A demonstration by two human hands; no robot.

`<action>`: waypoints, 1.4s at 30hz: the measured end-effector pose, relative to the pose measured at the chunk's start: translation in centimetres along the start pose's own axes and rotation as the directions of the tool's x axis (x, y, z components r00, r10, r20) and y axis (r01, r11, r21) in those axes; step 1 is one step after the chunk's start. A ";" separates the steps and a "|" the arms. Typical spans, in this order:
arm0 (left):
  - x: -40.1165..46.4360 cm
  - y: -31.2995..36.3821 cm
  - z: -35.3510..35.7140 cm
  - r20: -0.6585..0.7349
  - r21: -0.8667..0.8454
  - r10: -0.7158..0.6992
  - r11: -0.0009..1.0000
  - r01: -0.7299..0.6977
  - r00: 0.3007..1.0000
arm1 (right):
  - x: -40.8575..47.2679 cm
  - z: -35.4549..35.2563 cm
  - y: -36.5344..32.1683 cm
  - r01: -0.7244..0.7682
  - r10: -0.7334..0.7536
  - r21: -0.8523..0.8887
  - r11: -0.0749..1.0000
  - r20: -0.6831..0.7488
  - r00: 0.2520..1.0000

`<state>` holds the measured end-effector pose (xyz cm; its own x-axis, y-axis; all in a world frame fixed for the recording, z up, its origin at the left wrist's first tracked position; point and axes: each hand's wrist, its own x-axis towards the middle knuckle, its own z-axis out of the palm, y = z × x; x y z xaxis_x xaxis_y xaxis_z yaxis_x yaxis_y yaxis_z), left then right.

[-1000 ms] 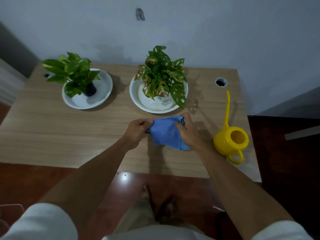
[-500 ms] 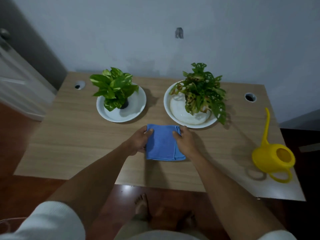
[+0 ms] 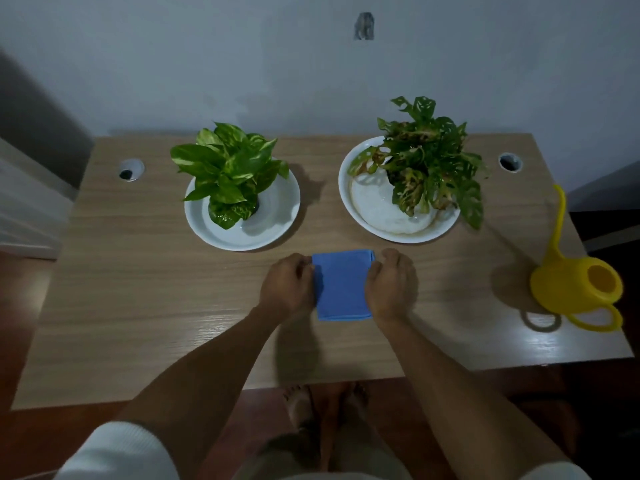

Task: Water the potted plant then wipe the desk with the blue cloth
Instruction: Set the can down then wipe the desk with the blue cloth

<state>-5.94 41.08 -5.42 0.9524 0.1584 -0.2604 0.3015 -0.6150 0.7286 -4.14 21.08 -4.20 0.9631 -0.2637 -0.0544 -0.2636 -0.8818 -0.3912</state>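
Observation:
A folded blue cloth (image 3: 341, 285) lies flat on the wooden desk (image 3: 138, 306), just in front of the two plants. My left hand (image 3: 287, 287) rests on its left edge and my right hand (image 3: 391, 284) on its right edge, fingers curled down over the cloth. A bright green potted plant (image 3: 228, 171) stands in a white dish (image 3: 277, 220) at the back left. A darker, holed-leaf plant (image 3: 426, 157) stands in a white dish (image 3: 377, 209) at the back right. A yellow watering can (image 3: 575, 285) sits on the desk at the right.
Round cable holes are in the desk's far left corner (image 3: 131, 169) and far right corner (image 3: 510, 162). A grey wall runs right behind the desk. My bare feet (image 3: 325, 407) stand on the dark red floor below the front edge.
The cloth went from being held up between both hands to lying folded flat on the desk, hands at its sides. My view shifted so the plants sit further right.

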 end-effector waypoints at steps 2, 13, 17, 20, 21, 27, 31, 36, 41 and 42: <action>-0.6 -2.1 -0.8 -0.069 0.206 0.214 0.959 -0.196 0.974 | -1.6 1.1 -1.4 0.165 -0.163 -0.082 0.983 0.026 0.986; -1.3 -8.2 0.8 0.056 0.558 0.336 0.770 -0.309 0.940 | -3.4 6.9 -0.8 0.045 -0.011 -0.260 0.965 0.132 0.991; -1.4 -8.5 1.1 0.045 0.567 0.341 0.765 -0.305 0.939 | -1.5 8.2 -2.9 0.028 -0.007 -0.252 0.967 0.086 0.996; -1.5 -8.3 1.2 0.042 0.567 0.354 0.762 -0.314 0.934 | -0.5 9.1 -4.3 0.203 -0.169 -0.257 0.945 0.150 0.974; -1.5 -8.3 1.2 0.046 0.568 0.351 0.761 -0.313 0.935 | 0.3 9.3 -4.9 0.258 -0.220 -0.249 0.933 0.171 0.960; -1.3 -8.9 1.6 0.018 0.575 0.361 0.759 -0.306 0.932 | 7.7 11.1 -9.2 0.422 -0.381 -0.217 0.880 0.207 0.901; -0.9 -9.4 1.8 0.007 0.584 0.368 0.753 -0.302 0.930 | 9.9 11.9 -9.6 0.486 -0.434 -0.197 0.851 0.257 0.864; -0.9 -9.4 1.7 0.003 0.589 0.376 0.748 -0.306 0.927 | 5.9 10.0 -4.3 0.596 -0.544 -0.168 0.785 0.273 0.793; -0.9 -9.0 1.6 0.007 0.588 0.372 0.749 -0.305 0.928 | 3.8 6.3 3.2 0.588 -0.517 -0.219 0.779 0.308 0.799; -1.0 -8.9 1.6 0.009 0.588 0.372 0.749 -0.306 0.928 | 3.6 5.7 4.0 0.570 -0.494 -0.236 0.787 0.313 0.812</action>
<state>-9.61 45.18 -12.65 0.9958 -0.0884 0.0237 -0.0915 -0.9630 0.2534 -1.45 18.81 -11.23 0.9290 0.3434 -0.1383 0.3280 -0.9367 -0.1224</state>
